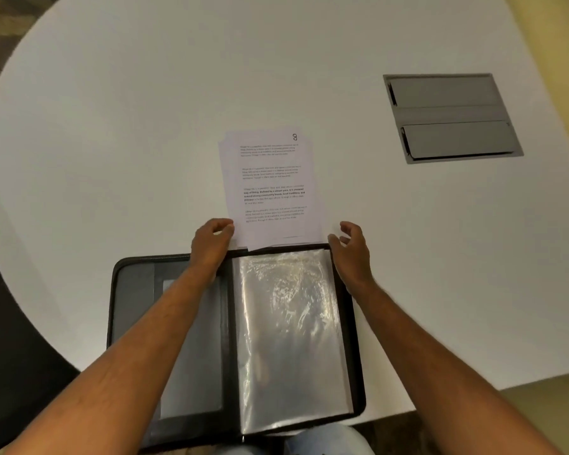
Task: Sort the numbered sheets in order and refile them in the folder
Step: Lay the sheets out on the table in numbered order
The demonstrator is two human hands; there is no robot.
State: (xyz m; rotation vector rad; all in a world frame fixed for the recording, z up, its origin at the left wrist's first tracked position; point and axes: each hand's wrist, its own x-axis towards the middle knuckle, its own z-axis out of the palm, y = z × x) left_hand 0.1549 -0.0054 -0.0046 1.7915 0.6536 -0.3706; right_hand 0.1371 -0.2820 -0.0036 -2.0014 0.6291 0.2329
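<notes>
A black zip folder [125,290] lies open at the table's near edge, its clear plastic sleeves [289,336] on the right half. Just beyond its top edge lies a stack of printed sheets [270,185]; the top one shows the number 8 at its far right corner. My left hand [211,241] pinches the stack's near left corner. My right hand [350,247] hovers at the top right corner of the sleeves, fingers loosely curled; whether it touches the sleeve edge is unclear.
The round white table [145,126] has a grey cable hatch [450,118] set into it at the far right. A dark chair or floor shows at the left, below the table edge.
</notes>
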